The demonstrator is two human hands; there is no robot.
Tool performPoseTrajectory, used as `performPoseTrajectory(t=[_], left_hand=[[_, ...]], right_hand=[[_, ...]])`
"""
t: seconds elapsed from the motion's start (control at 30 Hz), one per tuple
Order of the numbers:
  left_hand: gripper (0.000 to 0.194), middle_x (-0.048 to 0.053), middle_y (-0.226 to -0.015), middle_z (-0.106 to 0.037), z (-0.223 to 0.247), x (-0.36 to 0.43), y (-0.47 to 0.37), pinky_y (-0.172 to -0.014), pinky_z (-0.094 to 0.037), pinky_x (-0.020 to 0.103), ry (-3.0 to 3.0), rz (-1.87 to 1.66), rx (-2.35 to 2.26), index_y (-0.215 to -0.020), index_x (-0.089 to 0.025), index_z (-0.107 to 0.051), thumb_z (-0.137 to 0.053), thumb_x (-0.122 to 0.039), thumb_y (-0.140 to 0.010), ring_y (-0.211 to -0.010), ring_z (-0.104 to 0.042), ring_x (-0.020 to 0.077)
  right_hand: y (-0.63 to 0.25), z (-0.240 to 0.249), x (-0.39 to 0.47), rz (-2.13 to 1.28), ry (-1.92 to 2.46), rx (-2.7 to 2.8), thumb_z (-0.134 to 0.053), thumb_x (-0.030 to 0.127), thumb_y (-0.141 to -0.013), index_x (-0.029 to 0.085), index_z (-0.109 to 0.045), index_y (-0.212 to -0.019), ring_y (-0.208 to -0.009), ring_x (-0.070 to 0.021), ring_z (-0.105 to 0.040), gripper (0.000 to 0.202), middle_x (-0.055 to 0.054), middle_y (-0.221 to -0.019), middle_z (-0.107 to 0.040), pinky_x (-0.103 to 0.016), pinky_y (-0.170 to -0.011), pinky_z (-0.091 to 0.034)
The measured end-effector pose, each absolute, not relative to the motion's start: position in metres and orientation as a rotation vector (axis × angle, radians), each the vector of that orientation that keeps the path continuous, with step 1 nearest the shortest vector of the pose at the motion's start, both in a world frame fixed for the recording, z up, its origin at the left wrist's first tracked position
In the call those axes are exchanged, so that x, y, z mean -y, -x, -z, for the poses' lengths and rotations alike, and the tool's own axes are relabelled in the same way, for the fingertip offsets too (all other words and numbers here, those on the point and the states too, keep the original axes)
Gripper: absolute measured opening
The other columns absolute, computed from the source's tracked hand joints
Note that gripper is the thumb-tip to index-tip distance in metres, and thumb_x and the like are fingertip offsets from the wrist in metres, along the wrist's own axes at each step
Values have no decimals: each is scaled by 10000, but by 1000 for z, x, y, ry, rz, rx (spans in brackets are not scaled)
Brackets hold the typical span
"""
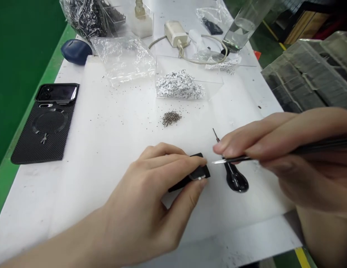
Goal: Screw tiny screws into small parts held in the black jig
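Note:
My left hand (153,186) is closed around a small black rectangular part (200,172), pinching it between thumb and fingers on the white work mat. A small whitish piece shows at the part's edge beside my thumb; my fingers cover much of the rest. At the right, my right hand (299,152) grips dark tweezers (237,159), whose pale tip points left, just short of the black part. Beneath the tweezers lies a small screwdriver (237,180) with a rounded black handle and a thin shaft pointing away from me.
Tiny metal screws (171,118) form a pile beyond my hands, with some scattered around. Behind them sits a clear tray (187,96) of small white pieces. A phone (41,130) lies left; a charger (175,33) and cable, plastic bags (124,59) and drawer boxes (304,70) stand farther off.

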State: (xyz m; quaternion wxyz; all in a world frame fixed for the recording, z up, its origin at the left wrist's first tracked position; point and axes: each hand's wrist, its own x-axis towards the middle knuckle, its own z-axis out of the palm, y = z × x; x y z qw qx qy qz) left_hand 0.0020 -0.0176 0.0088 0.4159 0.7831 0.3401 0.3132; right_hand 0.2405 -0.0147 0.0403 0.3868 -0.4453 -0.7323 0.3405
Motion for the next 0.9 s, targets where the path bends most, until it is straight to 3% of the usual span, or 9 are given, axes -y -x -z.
performPoseTrajectory(t=[0.17,0.47,0.9], left_hand=[[185,15,-975,-799,-7,20,-4,-946,-568,286,-1939,-841,-853,-1075,-190,-762,-619,-101,-998,-909,-701,155],[165,25,-991,-806,-10,19,-3,-846,-596,291,-1921,-773,-918,-1055,-217,-798,-655,-167,-990,-981,-712,198],[148,15,-945,-790,-9,19,-4,-843,-584,292,-1899,-772,-899,-1040,-211,-792,-660,-165,-991,-965,-708,191]], right_hand=[[-238,-36,13,-999,872,2019,-721,134,-943,296,-781,-1030,-944,-201,-827,193,-8,-990,-846,-289,-854,-700],[-241,-34,13,-874,867,2103,-709,100,-931,309,-766,-1042,-979,-205,-819,244,11,-1023,-837,-317,-870,-698],[-240,-32,12,-903,882,2063,-732,120,-923,324,-765,-1036,-979,-224,-819,236,6,-1027,-833,-341,-852,-701]])
